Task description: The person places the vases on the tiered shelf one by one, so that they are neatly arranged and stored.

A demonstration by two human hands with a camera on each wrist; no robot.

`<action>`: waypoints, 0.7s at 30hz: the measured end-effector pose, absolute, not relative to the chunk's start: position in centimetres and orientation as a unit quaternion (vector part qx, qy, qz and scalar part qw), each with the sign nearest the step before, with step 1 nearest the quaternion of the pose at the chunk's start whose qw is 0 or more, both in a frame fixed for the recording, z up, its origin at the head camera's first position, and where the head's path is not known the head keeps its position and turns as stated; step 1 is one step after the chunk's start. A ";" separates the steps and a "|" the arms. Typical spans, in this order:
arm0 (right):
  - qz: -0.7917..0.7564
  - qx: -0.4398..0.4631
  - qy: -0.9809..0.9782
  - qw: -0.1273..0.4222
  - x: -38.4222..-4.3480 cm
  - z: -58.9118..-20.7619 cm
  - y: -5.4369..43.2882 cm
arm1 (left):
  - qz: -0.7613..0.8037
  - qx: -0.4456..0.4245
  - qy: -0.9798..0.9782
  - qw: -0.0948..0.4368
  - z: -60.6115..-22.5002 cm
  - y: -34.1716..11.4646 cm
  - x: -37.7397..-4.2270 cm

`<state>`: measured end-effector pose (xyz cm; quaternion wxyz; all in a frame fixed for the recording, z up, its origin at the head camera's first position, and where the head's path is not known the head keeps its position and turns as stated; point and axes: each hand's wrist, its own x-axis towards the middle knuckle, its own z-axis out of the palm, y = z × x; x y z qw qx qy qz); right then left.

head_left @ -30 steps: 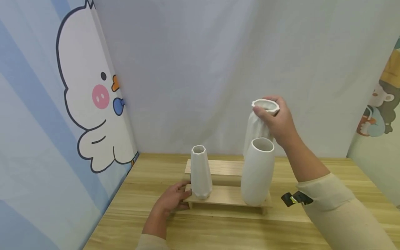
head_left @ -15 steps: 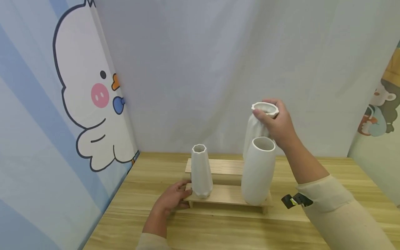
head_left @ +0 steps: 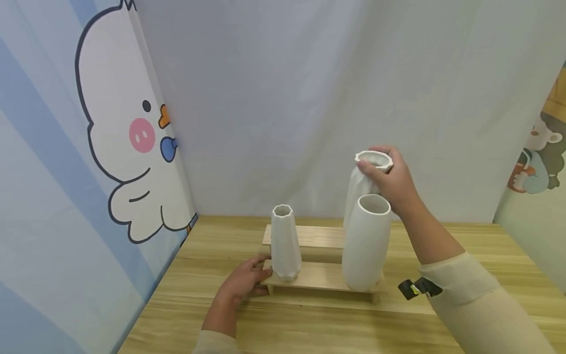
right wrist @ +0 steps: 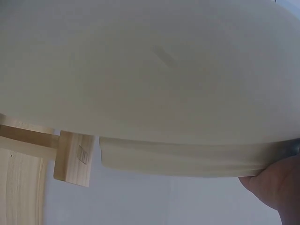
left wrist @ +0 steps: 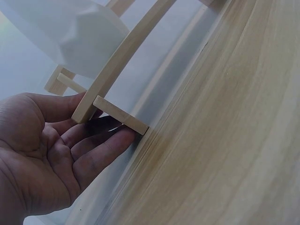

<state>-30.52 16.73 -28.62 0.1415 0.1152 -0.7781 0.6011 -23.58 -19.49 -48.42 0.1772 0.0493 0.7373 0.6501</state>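
Observation:
My right hand [head_left: 393,179] grips a tall white fluted vase [head_left: 360,189] by its rim, thumb at the front lip. That vase is upright over the right part of the upper shelf, behind a smooth white vase [head_left: 367,246]. The smooth vase hides its base in the head view; in the right wrist view a narrow gap shows between the fluted vase [right wrist: 178,159] and the shelf end [right wrist: 75,159]. My left hand [head_left: 245,280] holds the left end of the two-tier wooden stand [head_left: 316,276], thumb on the lower shelf [left wrist: 110,70], fingers around its leg.
A slim faceted white vase [head_left: 285,246] stands at the left of the lower shelf, close to my left hand. The smooth vase stands at that shelf's right end. Beneath is a wood-grain table [head_left: 199,255]; a grey curtain [head_left: 274,113] hangs behind.
My right hand and the fluted vase have moved down slightly. The left hand, the stand and the other two vases keep their places.

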 end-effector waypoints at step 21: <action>0.622 0.123 -0.768 0.090 -30.6 -29.3 17.0 | 0.647 0.041 0.741 0.174 -48.5 -19.5 -23.6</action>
